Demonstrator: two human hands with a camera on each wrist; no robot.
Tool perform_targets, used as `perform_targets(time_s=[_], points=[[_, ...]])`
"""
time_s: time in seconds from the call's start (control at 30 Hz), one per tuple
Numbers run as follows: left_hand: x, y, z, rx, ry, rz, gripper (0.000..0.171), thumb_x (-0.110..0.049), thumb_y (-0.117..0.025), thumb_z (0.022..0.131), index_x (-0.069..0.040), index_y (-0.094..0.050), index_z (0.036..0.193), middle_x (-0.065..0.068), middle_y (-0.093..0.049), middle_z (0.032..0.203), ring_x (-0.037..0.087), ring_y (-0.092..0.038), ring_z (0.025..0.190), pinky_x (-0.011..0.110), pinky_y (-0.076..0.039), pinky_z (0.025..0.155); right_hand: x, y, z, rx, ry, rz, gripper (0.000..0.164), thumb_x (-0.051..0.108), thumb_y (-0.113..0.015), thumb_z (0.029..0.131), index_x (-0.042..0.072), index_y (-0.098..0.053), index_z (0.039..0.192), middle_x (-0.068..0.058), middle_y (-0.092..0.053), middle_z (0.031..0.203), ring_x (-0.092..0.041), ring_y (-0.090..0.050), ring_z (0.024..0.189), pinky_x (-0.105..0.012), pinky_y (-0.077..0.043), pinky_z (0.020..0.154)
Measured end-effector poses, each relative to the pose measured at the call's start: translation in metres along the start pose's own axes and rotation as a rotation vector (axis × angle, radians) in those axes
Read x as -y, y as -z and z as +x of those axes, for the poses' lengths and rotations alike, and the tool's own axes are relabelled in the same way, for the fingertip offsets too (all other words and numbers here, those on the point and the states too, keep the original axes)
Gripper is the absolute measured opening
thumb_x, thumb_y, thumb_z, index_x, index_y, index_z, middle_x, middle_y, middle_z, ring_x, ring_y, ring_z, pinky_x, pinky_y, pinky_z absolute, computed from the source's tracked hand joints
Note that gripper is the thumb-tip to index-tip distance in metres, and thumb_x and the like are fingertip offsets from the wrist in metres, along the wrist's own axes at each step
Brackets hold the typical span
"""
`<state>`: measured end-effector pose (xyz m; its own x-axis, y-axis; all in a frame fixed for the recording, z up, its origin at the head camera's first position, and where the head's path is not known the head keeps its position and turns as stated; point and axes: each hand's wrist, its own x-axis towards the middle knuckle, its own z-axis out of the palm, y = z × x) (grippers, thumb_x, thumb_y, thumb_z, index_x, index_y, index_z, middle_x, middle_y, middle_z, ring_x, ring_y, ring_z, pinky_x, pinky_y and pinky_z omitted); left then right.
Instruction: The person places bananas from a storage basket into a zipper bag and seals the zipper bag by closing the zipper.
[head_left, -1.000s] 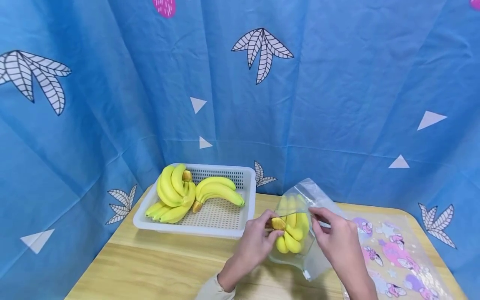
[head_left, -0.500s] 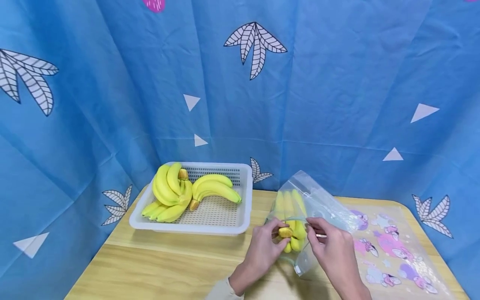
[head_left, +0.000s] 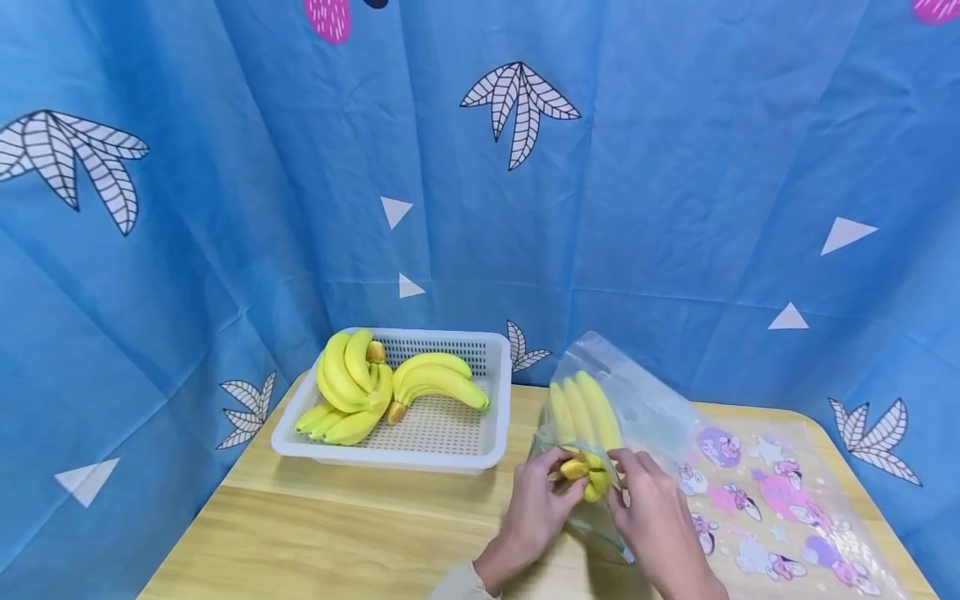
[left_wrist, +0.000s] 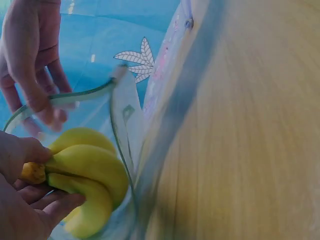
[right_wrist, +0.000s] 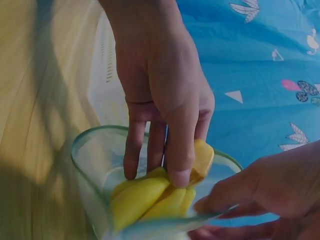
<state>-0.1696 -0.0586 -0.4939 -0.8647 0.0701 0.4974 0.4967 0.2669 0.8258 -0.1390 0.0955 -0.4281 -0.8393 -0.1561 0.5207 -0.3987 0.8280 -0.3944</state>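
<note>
In the head view, a bunch of bananas (head_left: 588, 408) lies mostly inside a clear zip bag (head_left: 660, 392), tips toward the bag's far end. My left hand (head_left: 532, 508) holds the bunch near its brown stem, at the bag's mouth. In the left wrist view, left-hand fingers and thumb close round the bananas (left_wrist: 87, 165) beside the stem. My right hand (head_left: 652, 508) pinches the bag's rim on the right. The right wrist view has the green-edged mouth (right_wrist: 95, 131) standing apart around the bananas, with the right hand (right_wrist: 265, 190) at its edge.
A white perforated basket (head_left: 442, 429) with more banana bunches (head_left: 348, 375) stands at the left of the wooden table (head_left: 315, 517). Flat printed clear bags (head_left: 780, 500) lie at the right. A blue patterned curtain (head_left: 675, 167) hangs behind the table.
The bunch has slid farther into the bag, tips nearer its far end. Both hands have come closer together and toward the near edge. The head view has shifted slightly.
</note>
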Motion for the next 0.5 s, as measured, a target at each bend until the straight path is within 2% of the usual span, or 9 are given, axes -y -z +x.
perform_targets(time_s=[0.1, 0.2, 0.27, 0.33, 0.43, 0.5], points=[[0.004, -0.003, 0.001, -0.057, 0.094, -0.162, 0.021, 0.007, -0.076, 0.084, -0.002, -0.070, 0.101, 0.009, -0.075, 0.104, 0.018, -0.072, 0.100, 0.024, -0.060, 0.080, -0.003, 0.004, 0.000, 0.037, -0.023, -0.030, 0.027, -0.012, -0.079, 0.073, 0.003, -0.070, 0.093, -0.004, -0.065, 0.080, -0.016, -0.064, 0.067, -0.033, -0.056, 0.054], [0.008, -0.007, 0.002, -0.134, 0.220, -0.317, 0.021, 0.006, -0.078, 0.081, 0.000, -0.067, 0.098, 0.010, -0.072, 0.102, 0.019, -0.072, 0.097, 0.029, -0.061, 0.080, -0.004, 0.007, 0.002, 0.016, -0.016, -0.038, 0.022, -0.013, -0.076, 0.075, 0.003, -0.071, 0.088, -0.001, -0.063, 0.077, -0.013, -0.061, 0.065, -0.030, -0.053, 0.052], [0.009, -0.012, 0.003, -0.186, 0.290, -0.407, 0.025, 0.005, -0.079, 0.079, 0.003, -0.066, 0.100, 0.011, -0.069, 0.104, 0.021, -0.071, 0.099, 0.031, -0.061, 0.082, -0.004, 0.007, 0.003, -0.011, 0.013, -0.032, 0.023, -0.014, -0.077, 0.074, 0.003, -0.072, 0.088, 0.000, -0.064, 0.077, -0.011, -0.060, 0.065, -0.027, -0.053, 0.052], [0.010, -0.018, 0.004, -0.228, 0.346, -0.491, 0.034, 0.006, -0.079, 0.079, 0.007, -0.064, 0.109, 0.013, -0.069, 0.109, 0.026, -0.069, 0.105, 0.031, -0.059, 0.090, -0.002, 0.005, 0.002, -0.031, 0.051, -0.028, 0.026, -0.015, -0.077, 0.071, 0.004, -0.074, 0.088, 0.002, -0.063, 0.077, -0.008, -0.058, 0.064, -0.024, -0.053, 0.052], [0.012, -0.032, 0.006, -0.313, 0.383, -0.572, 0.038, 0.010, -0.077, 0.078, 0.006, -0.059, 0.111, 0.012, -0.067, 0.113, 0.031, -0.065, 0.114, 0.032, -0.056, 0.096, 0.003, 0.002, 0.001, -0.037, 0.089, -0.015, 0.029, -0.016, -0.078, 0.069, 0.008, -0.073, 0.085, 0.007, -0.057, 0.075, -0.002, -0.050, 0.062, -0.020, -0.048, 0.051], [0.014, -0.042, 0.010, -0.359, 0.377, -0.591, 0.033, 0.012, -0.075, 0.077, 0.003, -0.059, 0.104, 0.006, -0.068, 0.106, 0.026, -0.066, 0.109, 0.028, -0.056, 0.092, 0.004, 0.001, 0.001, -0.037, 0.101, -0.005, 0.030, -0.016, -0.078, 0.069, 0.009, -0.073, 0.084, 0.009, -0.054, 0.074, 0.001, -0.046, 0.060, -0.018, -0.046, 0.050]])
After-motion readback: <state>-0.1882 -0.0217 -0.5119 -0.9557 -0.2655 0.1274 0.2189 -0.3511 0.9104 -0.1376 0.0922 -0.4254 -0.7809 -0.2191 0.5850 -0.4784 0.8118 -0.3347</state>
